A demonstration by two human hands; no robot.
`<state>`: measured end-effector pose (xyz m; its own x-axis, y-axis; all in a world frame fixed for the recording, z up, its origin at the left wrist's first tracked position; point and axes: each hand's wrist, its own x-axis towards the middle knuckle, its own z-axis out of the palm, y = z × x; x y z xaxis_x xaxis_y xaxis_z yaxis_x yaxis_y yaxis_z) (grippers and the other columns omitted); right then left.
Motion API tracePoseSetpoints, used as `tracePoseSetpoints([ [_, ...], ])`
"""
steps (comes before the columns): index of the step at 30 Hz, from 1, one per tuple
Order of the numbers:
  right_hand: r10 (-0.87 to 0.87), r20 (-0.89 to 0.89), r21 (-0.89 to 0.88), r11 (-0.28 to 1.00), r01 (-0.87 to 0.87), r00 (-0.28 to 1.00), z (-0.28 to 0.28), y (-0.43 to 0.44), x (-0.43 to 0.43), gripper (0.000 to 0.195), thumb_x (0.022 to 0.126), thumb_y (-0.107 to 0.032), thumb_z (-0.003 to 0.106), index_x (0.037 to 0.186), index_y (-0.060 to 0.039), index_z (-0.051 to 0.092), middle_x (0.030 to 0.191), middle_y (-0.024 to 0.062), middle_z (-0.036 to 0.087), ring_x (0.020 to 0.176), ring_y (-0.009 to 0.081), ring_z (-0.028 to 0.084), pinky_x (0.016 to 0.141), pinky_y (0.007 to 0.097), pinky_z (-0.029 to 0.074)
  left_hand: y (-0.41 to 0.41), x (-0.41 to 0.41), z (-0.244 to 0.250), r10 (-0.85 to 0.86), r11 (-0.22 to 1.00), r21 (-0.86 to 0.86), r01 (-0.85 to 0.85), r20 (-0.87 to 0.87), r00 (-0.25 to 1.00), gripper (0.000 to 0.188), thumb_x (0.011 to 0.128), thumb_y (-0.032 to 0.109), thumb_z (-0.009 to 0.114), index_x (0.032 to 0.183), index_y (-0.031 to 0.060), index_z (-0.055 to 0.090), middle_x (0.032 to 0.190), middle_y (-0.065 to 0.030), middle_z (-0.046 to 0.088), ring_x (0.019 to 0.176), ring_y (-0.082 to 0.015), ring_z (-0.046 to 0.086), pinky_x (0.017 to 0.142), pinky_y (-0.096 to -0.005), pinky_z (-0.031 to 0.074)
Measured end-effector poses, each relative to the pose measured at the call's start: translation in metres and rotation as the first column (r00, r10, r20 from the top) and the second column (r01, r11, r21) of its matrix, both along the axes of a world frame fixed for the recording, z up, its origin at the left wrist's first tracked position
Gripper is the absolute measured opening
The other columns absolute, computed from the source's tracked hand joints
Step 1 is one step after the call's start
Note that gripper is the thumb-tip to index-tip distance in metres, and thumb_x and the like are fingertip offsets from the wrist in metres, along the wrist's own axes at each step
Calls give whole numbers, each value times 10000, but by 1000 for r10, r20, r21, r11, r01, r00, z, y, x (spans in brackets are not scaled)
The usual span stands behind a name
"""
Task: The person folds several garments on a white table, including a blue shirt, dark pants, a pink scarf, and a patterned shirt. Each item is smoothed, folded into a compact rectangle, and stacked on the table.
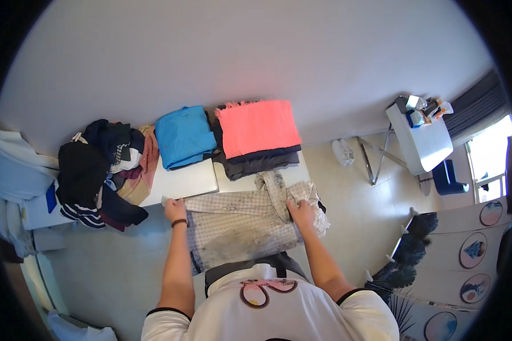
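A pale checked garment (239, 221) with grey stains is spread sideways in front of my body, its ruffled part bunched at the right. My left hand (176, 209) pinches the end of a sleeve at the garment's left, beside the edge of the white table (183, 185). On the right, my right hand (302, 211) grips the gathered cloth near the ruffles. Part of the cloth lies over the table's front edge, and its lower side reaches my waist. What lies beneath the bunched part is mostly hidden.
Behind the garment stand a blue folded cloth (185, 136) and a stack topped by a coral fringed cloth (260, 128). A heap of loose clothes (89, 170) hangs over the table's left end. White shoes (343, 152) and a metal-legged white table (426, 136) are to the right.
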<state>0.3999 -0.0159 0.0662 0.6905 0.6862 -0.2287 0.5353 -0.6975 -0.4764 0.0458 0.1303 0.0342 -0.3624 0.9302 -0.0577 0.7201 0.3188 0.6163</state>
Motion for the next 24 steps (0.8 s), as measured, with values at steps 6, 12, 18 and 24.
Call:
tracePoseSetpoints([
  [6, 338, 425, -128, 941, -314, 840, -20, 33, -32, 411, 596, -328, 649, 846, -25, 530, 829, 137, 568, 853, 295, 496, 731, 382, 389, -77, 2, -53, 576, 698, -257, -668, 756, 312, 334, 683, -99, 562, 919, 60, 388, 697, -72, 442, 582, -199, 448, 572, -383, 455],
  [12, 154, -594, 380, 919, 107, 790, 6, 50, -14, 99, 655, -119, 528, 702, -39, 565, 638, 64, 555, 594, 189, 515, 590, 297, 419, -74, -18, -45, 595, 589, -547, -595, 792, -140, 215, 746, -37, 487, 953, 4, 446, 938, -186, 522, 743, -247, 518, 628, -393, 485],
  [18, 567, -614, 466, 822, -327, 549, 37, 10, 23, 118, 687, -95, 491, 713, 15, 529, 774, 70, 556, 681, 165, 510, 630, 265, 394, -70, -31, -25, 341, 702, -542, -461, 825, -451, 181, 702, 49, 448, 870, -17, 459, 905, -173, 505, 827, -306, 503, 749, -461, 442],
  [24, 43, -295, -52, 997, -61, 955, -16, -39, 23, 420, 688, -285, 609, 963, 22, 528, 927, 222, 553, 897, 325, 527, 756, 356, 420, -86, -46, -61, 399, 755, -555, -350, 812, -427, 453, 607, 37, 417, 1046, -75, 405, 1079, -194, 470, 1007, -361, 455, 870, -514, 364],
])
